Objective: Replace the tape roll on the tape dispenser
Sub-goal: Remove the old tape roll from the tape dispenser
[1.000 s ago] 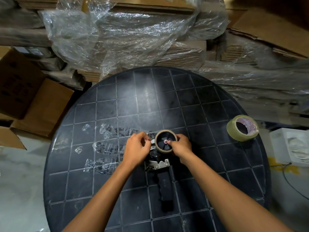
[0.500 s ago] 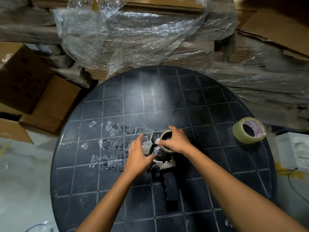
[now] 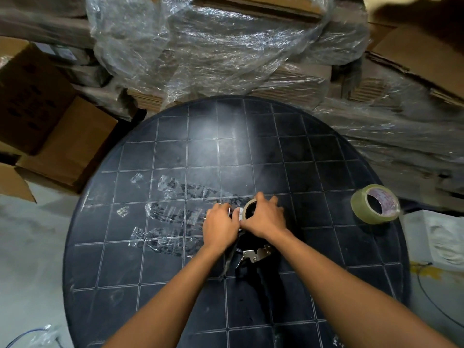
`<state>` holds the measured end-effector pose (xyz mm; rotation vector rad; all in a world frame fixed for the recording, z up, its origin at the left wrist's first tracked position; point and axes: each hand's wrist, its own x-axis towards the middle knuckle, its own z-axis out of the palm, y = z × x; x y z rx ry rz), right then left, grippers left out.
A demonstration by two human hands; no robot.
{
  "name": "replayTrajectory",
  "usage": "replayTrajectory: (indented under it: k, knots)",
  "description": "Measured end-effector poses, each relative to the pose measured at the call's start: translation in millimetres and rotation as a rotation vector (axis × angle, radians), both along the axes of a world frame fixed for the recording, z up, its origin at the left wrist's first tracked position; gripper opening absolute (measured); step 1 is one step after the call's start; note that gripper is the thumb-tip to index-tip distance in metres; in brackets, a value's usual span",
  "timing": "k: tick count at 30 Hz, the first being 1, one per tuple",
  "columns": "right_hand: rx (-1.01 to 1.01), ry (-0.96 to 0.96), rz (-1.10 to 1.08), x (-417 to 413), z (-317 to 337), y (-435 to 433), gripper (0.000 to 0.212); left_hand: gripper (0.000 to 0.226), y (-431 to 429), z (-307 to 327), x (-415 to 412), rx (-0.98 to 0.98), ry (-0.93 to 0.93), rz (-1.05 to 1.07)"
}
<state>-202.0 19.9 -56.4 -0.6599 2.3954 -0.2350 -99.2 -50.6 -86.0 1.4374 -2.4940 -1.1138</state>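
Note:
A black tape dispenser point(image 3: 253, 262) lies on the round dark table point(image 3: 251, 151), handle toward me, its metal blade plate showing. At its far end sits a nearly empty cardboard tape core point(image 3: 249, 205). My right hand point(image 3: 265, 218) covers the core from the right, fingers curled over its rim. My left hand point(image 3: 219, 226) presses on the dispenser's head just left of the core. Most of the dispenser's head is hidden under both hands. A full roll of clear tape point(image 3: 374, 204) rests at the table's right edge, apart from both hands.
Strips of used clear tape point(image 3: 170, 214) stick to the table left of my hands. Cardboard boxes point(image 3: 50, 126) stand at the left. Plastic-wrapped cardboard stacks point(image 3: 226, 51) rise behind the table. A white object point(image 3: 442, 237) sits on the floor at the right.
My right hand has shifted from the core's hub to over its rim. The left hand has closed in on the dispenser head. The camera has moved a little.

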Motion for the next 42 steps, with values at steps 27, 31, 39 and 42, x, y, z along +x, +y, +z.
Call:
replayTrajectory:
  k: [27, 31, 39, 42]
  knots:
    - [-0.011, 0.156, 0.403, 9, 37, 23, 0.081, 0.023, 13, 9, 8, -0.121, -0.032, 0.004]
    - [-0.07, 0.111, 0.059, 16, 34, 17, 0.079, 0.024, 11, 8, 4, -0.109, -0.041, 0.01]
    - [-0.072, -0.131, 0.308, -19, 40, 14, 0.077, 0.028, 3, 13, 10, -0.158, -0.033, -0.036]
    - [-0.254, -0.323, -0.072, -29, 22, -6, 0.053, 0.03, -16, 13, 19, -0.227, -0.04, 0.008]
